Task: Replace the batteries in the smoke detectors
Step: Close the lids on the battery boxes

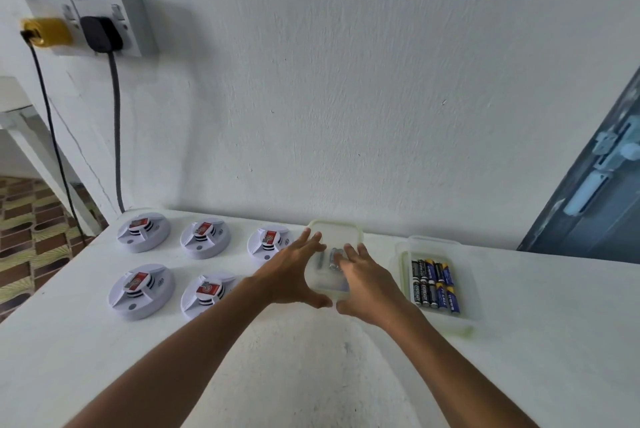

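Several white smoke detectors (140, 290) with red labels lie in two rows on the left part of the white table (311, 375). At the middle stands a clear lidded plastic box (334, 230) with a few grey batteries (333, 258) inside. My left hand (294, 277) and my right hand (370, 285) both rest on its lid, fingers spread and fairly straight, thumbs at its near edge. To the right, an open clear tray (475, 292) holds several black and blue batteries (434, 283).
The table stands against a white wall. A socket (135, 22) at the upper left carries a yellow plug and a black plug, whose cables (117, 136) hang down past the table's left corner. A blue-grey door (595, 192) is at the right, patterned floor at the left.
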Motion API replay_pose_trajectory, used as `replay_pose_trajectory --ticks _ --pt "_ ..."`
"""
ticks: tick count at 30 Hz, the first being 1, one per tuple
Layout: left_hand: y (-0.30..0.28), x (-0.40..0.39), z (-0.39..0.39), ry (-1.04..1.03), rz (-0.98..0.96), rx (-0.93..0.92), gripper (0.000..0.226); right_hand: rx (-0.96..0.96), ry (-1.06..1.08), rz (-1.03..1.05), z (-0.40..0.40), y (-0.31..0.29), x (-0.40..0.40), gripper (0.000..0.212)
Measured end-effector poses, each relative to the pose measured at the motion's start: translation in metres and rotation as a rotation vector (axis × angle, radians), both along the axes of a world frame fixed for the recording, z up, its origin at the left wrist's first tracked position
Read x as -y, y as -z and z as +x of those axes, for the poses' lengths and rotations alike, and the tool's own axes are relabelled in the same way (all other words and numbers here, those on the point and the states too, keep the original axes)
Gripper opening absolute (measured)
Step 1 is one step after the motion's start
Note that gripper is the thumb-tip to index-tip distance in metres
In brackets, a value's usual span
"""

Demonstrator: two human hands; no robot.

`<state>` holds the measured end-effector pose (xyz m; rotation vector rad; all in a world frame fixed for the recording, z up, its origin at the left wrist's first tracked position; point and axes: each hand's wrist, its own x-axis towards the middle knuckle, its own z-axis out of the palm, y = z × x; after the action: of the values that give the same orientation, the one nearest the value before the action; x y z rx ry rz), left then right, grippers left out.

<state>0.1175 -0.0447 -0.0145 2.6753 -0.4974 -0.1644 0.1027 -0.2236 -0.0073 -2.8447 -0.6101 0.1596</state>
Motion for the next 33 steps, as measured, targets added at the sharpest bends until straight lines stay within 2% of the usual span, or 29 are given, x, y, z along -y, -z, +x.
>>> replay_pose_trajectory --ticks 5,9,12,13,15,17,20,22,24,26,28,31,33 --pt "-0.017 0.007 -0.001 -0.022 0.12 -0.004 0.108 0.023 -0.036 0.014 0.005 -0.005 0.004 0.091" --pt "-0.037 0.003 0.004 0.017 0.325 -0.01 0.092 -0.036 -0.098 -0.006 0.006 -0.009 -0.005 0.097" --pt "-0.051 0.012 0.012 0.039 0.448 -0.043 0.085 -0.162 -0.026 0.223 0.004 -0.02 0.011 0.091" --pt "-0.056 0.017 0.015 0.047 0.437 -0.019 0.081 -0.15 0.026 0.347 0.003 -0.025 0.019 0.083" --pt "-0.062 0.032 0.016 0.06 0.272 0.065 0.066 -0.025 0.171 0.547 -0.001 -0.028 0.04 0.061" --pt "-0.063 0.056 0.009 0.045 0.091 0.081 0.055 0.116 0.369 0.606 -0.007 -0.027 0.067 0.041" --pt "-0.05 0.102 0.0 0.036 0.029 0.004 0.049 0.212 0.618 0.376 -0.015 -0.022 0.112 0.034" --pt "-0.035 0.126 0.005 -0.007 0.044 -0.059 0.044 0.113 0.702 0.25 -0.017 -0.018 0.135 0.039" --pt "-0.025 0.141 0.008 -0.088 0.0 -0.148 0.039 -0.081 0.726 0.277 -0.017 -0.01 0.146 0.04" --pt "-0.016 0.159 0.01 -0.165 -0.053 -0.163 0.041 -0.223 0.682 0.442 -0.014 0.002 0.159 0.024" --pt "-0.012 0.175 0.008 -0.256 -0.108 -0.13 0.04 -0.225 0.605 0.533 -0.008 0.009 0.175 0.016" --pt "-0.007 0.183 0.008 -0.347 -0.234 -0.113 0.023 -0.146 0.549 0.554 -0.001 0.008 0.195 0.024" --pt "0.003 0.186 0.007 -0.455 -0.239 -0.083 0.02 -0.122 0.501 0.534 0.003 0.01 0.211 0.025"
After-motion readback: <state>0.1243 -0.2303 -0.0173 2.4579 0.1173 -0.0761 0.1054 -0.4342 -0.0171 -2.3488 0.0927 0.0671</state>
